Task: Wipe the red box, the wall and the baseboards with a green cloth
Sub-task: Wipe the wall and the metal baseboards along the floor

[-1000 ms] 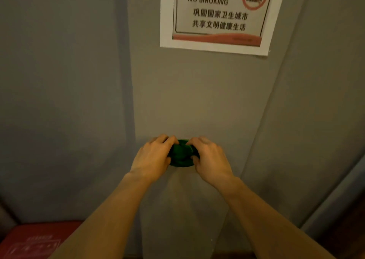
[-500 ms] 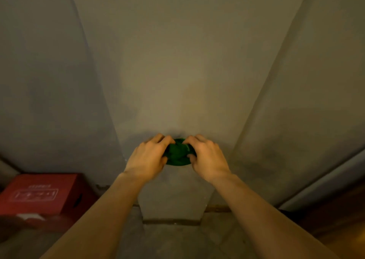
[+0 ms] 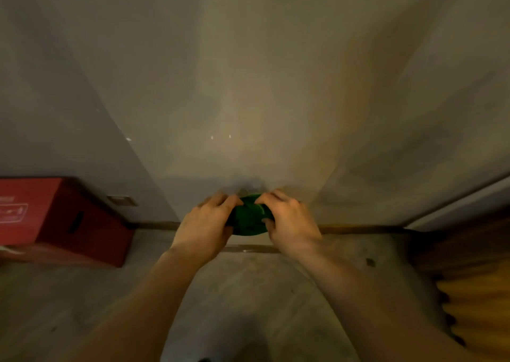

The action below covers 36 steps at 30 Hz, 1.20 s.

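A bunched green cloth (image 3: 248, 218) is held between both hands low on the grey wall (image 3: 248, 99). My left hand (image 3: 205, 223) grips its left side and my right hand (image 3: 289, 223) grips its right side. The hands hide most of the cloth. A dark baseboard (image 3: 358, 228) runs along the foot of the wall just below the hands. The red box (image 3: 55, 218) with white print stands on the floor at the left, against the wall.
A small socket plate (image 3: 122, 200) sits low on the left wall beside the box. The projecting wall column has corners left and right of my hands. A dark wooden surface (image 3: 463, 248) and something yellow (image 3: 480, 309) lie at the right. Grey floor (image 3: 248, 292) spreads below.
My view has tilted downward: the no-smoking sign left the top of the frame, and the floor, baseboard and red box came in. Both hands kept hold of the cloth and moved down the wall.
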{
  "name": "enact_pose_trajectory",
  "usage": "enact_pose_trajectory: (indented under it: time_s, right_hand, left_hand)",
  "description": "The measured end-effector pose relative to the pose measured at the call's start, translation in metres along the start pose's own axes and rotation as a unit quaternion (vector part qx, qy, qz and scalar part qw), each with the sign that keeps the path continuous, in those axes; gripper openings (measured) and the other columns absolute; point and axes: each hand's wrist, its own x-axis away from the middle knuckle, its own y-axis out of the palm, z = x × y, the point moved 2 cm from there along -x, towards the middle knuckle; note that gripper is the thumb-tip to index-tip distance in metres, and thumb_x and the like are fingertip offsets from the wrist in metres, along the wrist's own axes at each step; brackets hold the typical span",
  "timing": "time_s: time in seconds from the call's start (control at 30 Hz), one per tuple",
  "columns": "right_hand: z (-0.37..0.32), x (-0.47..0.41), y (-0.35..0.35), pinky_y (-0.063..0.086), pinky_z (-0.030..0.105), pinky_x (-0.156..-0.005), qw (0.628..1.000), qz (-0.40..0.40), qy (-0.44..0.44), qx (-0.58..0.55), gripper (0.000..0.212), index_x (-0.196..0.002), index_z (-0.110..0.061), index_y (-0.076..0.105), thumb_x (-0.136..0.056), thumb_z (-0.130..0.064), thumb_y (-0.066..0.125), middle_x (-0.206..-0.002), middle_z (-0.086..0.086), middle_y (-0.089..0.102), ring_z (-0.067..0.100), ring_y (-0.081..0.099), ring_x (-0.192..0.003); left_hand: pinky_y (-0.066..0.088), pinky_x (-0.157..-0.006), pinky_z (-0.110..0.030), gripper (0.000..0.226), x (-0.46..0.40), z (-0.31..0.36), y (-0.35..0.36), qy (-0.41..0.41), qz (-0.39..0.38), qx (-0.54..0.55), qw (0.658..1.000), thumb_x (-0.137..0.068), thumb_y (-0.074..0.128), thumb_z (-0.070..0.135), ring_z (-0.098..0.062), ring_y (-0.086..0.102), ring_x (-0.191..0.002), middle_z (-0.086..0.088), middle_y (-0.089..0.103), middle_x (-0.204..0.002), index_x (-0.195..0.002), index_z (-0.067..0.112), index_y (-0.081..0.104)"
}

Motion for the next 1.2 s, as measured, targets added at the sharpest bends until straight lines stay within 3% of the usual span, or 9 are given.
enact_pose_trajectory:
  time_s: [0.3, 0.57, 0.8, 0.97, 1.1, 1.2]
  right_hand:
    - [0.077, 0.02, 0.186, 0.052, 0.042, -0.073, 0.998, -0.038, 0.05, -0.031, 0.029, -0.109, -0.023, 0.058, -0.083, -0.01, 0.06, -0.108, 0.004, 0.058, 0.03, 0.06, -0.092]
    - [0.149, 0.048, 0.346, 0.043, 0.028, -0.074, 0.994, -0.069, 0.075, -0.036, 0.031, -0.113, -0.022, 0.061, -0.085, -0.009, 0.064, -0.114, 0.001, 0.06, 0.024, 0.061, -0.097]
    - [0.21, 0.051, 0.457, 0.04, 0.025, -0.075, 0.991, -0.065, 0.096, -0.06, 0.029, -0.111, -0.023, 0.062, -0.085, -0.01, 0.066, -0.11, -0.002, 0.059, 0.02, 0.059, -0.094]
    - [0.245, 0.039, 0.525, 0.049, 0.031, -0.086, 0.992, -0.058, 0.098, -0.057, 0.031, -0.116, -0.027, 0.06, -0.088, -0.013, 0.064, -0.115, -0.003, 0.058, 0.018, 0.058, -0.102]
    - [0.268, 0.024, 0.568, 0.051, 0.036, -0.095, 0.993, -0.044, 0.105, -0.041, 0.037, -0.119, -0.028, 0.058, -0.087, -0.012, 0.066, -0.122, -0.004, 0.057, 0.018, 0.058, -0.109]
    - [0.281, 0.013, 0.59, 0.049, 0.036, -0.091, 0.995, -0.017, 0.094, -0.029, 0.038, -0.116, -0.028, 0.059, -0.084, -0.01, 0.066, -0.12, -0.003, 0.058, 0.021, 0.059, -0.108]
  left_hand:
    - [0.053, -0.083, -0.045, 0.044, 0.014, -0.078, 0.187, -0.004, -0.071, 0.031, 0.997, -0.087, 0.071, 0.013, -0.031, 0.059, -0.106, -0.004, 0.057, -0.12, -0.126, 0.024, 0.054]
    - [0.049, -0.094, -0.044, 0.046, 0.031, -0.133, 0.354, 0.001, -0.139, 0.041, 0.989, -0.09, 0.066, 0.012, -0.029, 0.055, -0.114, -0.005, 0.054, -0.129, -0.132, 0.023, 0.05]
    - [0.051, -0.089, -0.035, 0.045, 0.026, -0.18, 0.476, 0.019, -0.128, 0.051, 0.99, -0.09, 0.068, 0.017, -0.021, 0.055, -0.108, 0.001, 0.053, -0.125, -0.129, 0.028, 0.049]
    - [0.049, -0.086, -0.032, 0.047, 0.014, -0.217, 0.548, 0.041, -0.114, 0.043, 0.992, -0.088, 0.07, 0.02, -0.021, 0.056, -0.107, 0.001, 0.054, -0.124, -0.129, 0.028, 0.049]
    - [0.052, -0.091, -0.04, 0.047, 0.0, -0.242, 0.589, 0.047, -0.105, 0.035, 0.993, -0.089, 0.069, 0.023, -0.023, 0.056, -0.111, 0.002, 0.052, -0.129, -0.13, 0.03, 0.046]
    - [0.052, -0.09, -0.046, 0.044, -0.012, -0.255, 0.606, 0.054, -0.089, 0.029, 0.994, -0.089, 0.068, 0.023, -0.026, 0.058, -0.109, 0.0, 0.054, -0.126, -0.128, 0.029, 0.048]
